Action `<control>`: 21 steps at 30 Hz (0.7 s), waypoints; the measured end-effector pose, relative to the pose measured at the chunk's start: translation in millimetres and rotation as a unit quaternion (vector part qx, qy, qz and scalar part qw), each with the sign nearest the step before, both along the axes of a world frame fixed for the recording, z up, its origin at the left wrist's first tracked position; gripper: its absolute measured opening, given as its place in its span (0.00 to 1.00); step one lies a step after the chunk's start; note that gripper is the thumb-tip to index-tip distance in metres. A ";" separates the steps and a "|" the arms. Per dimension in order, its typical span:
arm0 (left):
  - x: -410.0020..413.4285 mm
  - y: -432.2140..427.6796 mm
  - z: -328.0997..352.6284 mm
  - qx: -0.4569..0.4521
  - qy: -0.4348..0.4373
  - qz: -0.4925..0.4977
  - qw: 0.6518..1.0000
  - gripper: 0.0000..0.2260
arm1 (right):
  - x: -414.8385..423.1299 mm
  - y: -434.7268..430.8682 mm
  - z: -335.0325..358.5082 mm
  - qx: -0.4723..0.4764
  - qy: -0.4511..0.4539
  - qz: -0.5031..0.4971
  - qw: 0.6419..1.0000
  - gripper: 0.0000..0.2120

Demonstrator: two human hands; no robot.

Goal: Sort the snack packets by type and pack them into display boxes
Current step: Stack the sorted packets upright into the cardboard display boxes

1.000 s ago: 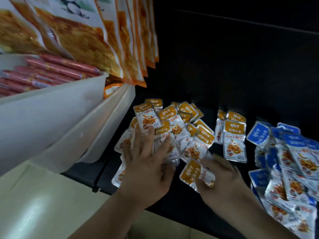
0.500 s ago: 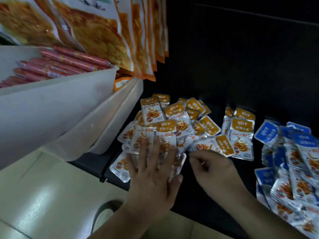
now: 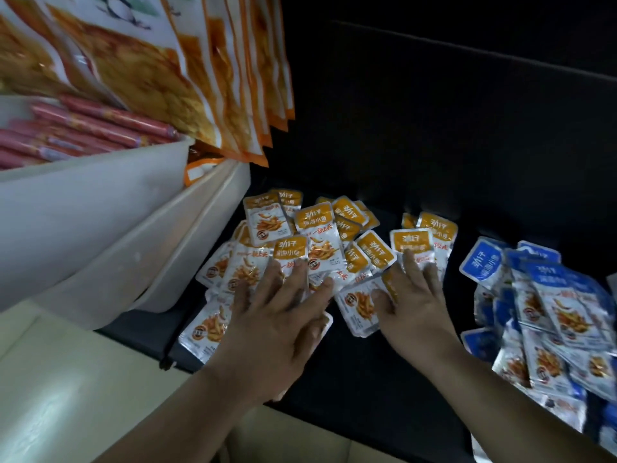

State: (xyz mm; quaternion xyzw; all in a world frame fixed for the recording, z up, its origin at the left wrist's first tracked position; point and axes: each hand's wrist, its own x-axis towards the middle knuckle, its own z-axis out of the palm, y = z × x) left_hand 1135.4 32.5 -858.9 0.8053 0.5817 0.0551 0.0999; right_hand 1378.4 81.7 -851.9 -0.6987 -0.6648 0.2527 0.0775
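"Pressing on the pile, both of them?"
"Yes, 2 flat hands. The left hand (image 3: 277, 325) spreads wide on the orange fish-snack packets (image 3: 319, 243), and the right hand (image 3: 415, 305) lies straight-fingered at their right edge."
"The blue packets (image 3: 554, 295)?"
"Heaped apart, far right on the black surface (image 3: 367, 379)."

Left hand (image 3: 277, 329) lies flat over orange-topped silver snack packets (image 3: 320, 242), hiding those beneath palm & fingers. Right hand (image 3: 414, 302) covers lower part of one such packet & a corner of another. Blue-topped silver snack packets (image 3: 547, 302): heap cut off at right & bottom edges. Large orange-and-white hanging bags (image 3: 143, 71): blurred, cut at top & left. Red sausage sticks (image 3: 83, 128) in white plastic bin (image 3: 83, 208): cut at left edge. Small print on packets: illegible. Both forearms cut at bottom edge.
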 end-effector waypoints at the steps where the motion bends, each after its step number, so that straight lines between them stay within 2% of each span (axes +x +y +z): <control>1: -2.9 0.8 -0.5 0.001 0.005 0.004 1.000 0.30 | -4.2 -1.8 -1.6 0.030 0.021 0.007 0.999 0.29; 3: -7.3 1.4 -3.7 -0.002 0.013 0.022 1.000 0.32 | -13.2 -3.1 -5.3 0.091 0.067 0.001 0.994 0.28; 6: -10.3 1.9 -9.6 0.002 0.011 0.033 0.999 0.30 | -28.9 -0.6 -5.3 0.105 0.121 -0.051 0.986 0.26; 9: -14.1 3.4 -10.4 0.017 -0.010 0.038 0.999 0.28 | -42.1 5.3 -2.0 0.105 0.168 -0.092 0.976 0.33; 12: -15.0 3.1 -7.8 0.043 -0.013 0.045 0.998 0.24 | -48.1 12.0 0.9 0.080 0.232 -0.109 0.963 0.43; 14: -10.0 1.4 -3.4 0.060 -0.024 0.043 0.997 0.23 | -46.1 14.3 5.8 0.077 0.264 -0.115 0.954 0.43; 16: 1.9 2.1 3.8 0.077 -0.028 0.015 0.997 0.22 | -36.9 15.5 11.3 0.122 0.228 -0.113 0.959 0.32; 18: 19.8 5.9 8.2 0.084 -0.018 -0.030 0.996 0.22 | -19.5 17.2 11.2 0.162 0.137 -0.118 0.970 0.24; 21: 48.2 16.0 4.8 0.060 0.020 -0.065 0.996 0.23 | 9.2 25.5 4.5 0.076 0.015 -0.109 0.991 0.27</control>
